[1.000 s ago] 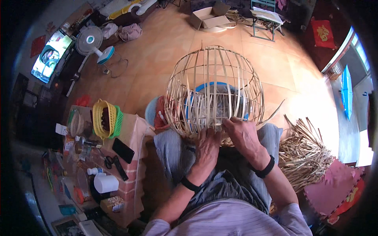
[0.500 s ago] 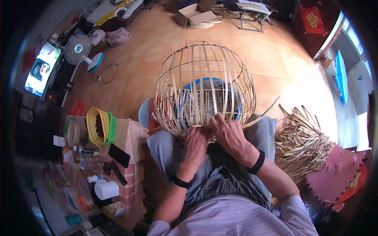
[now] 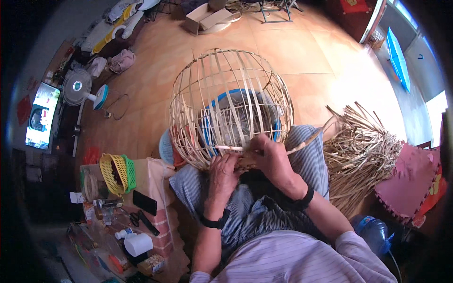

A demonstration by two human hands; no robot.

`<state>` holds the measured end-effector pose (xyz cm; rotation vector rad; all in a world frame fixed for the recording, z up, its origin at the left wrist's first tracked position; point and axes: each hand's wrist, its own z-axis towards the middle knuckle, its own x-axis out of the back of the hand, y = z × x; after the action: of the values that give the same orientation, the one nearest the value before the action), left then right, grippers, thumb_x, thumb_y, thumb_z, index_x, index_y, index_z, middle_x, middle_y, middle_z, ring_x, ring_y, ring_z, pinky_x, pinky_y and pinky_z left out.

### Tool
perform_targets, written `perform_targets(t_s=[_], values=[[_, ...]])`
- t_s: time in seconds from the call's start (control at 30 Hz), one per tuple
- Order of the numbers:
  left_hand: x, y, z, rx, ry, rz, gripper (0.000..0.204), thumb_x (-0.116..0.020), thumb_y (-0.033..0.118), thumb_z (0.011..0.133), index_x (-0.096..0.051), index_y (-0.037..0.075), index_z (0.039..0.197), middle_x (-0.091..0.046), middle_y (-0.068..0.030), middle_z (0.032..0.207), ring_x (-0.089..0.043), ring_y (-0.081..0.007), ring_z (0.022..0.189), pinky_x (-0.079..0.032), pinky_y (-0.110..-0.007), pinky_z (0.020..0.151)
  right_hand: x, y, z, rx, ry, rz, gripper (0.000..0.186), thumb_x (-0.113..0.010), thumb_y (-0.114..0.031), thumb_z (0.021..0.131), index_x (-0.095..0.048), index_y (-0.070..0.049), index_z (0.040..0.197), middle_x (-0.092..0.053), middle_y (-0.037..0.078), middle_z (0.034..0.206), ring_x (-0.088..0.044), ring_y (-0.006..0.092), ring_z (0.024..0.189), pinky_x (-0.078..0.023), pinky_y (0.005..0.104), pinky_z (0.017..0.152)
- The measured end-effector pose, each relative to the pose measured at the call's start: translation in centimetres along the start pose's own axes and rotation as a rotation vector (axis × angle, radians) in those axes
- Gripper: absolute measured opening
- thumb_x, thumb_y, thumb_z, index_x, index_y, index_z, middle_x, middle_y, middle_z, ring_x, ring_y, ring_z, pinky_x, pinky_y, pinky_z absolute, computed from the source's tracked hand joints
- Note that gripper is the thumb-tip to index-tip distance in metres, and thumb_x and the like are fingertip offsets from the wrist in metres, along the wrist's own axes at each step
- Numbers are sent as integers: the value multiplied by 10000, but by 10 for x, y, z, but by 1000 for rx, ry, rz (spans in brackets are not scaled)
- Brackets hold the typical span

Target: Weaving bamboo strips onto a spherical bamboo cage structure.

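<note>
A round open basket [image 3: 216, 70] of thin pale strips rests on its side across my lap, its near edge toward me. My left hand [image 3: 222, 177] grips this near edge, fingers curled over the weave. Beside it my right hand [image 3: 275, 165] is closed on a long flat straw-coloured strip [image 3: 306, 140]. The strip's loose tail runs out to the right, and its other part lies hidden under the fingers. A short pale piece [image 3: 229, 148] lies along the edge just ahead of my left hand. Through the basket's gaps shows a blue-rimmed tub [image 3: 221, 98].
At right lies a heap of dry strips [image 3: 361, 151], with a pink mat [image 3: 406, 181] beside it. The left table holds yellow and green plastic baskets [image 3: 114, 174], a phone [image 3: 144, 202], scissors and a white cup [image 3: 138, 244]. Beyond stand a fan [image 3: 77, 87] and a cardboard box [image 3: 207, 19].
The view has swung, so the scene sits a little differently. My right hand has turned at the basket's edge, and the strip's tail has dropped. My left hand has shifted slightly along the edge.
</note>
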<state>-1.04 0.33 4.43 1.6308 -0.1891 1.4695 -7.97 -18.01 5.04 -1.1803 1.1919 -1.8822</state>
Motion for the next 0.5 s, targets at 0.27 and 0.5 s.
perform_targets(t_s=[0.27, 0.5], values=[[8, -2, 3, 17, -22, -36, 624, -905, 48, 716, -655, 99, 1286, -740, -146, 1117, -658, -401, 1050, -488, -483, 967, 48, 0, -44, -495, -49, 445, 203, -811, 78, 891, -641, -22, 941, -707, -5, 884, -681, 69, 848, -571, 256, 735], [41, 6, 4, 117, -147, -186, 719, -893, 7, 726, -634, 117, 1387, -737, -169, 1144, -688, -382, 1113, -536, -464, 984, 70, 27, -55, -549, -14, 647, 196, -812, 31, 918, -631, -26, 970, -717, 13, 903, -674, 73, 816, -560, 235, 728]])
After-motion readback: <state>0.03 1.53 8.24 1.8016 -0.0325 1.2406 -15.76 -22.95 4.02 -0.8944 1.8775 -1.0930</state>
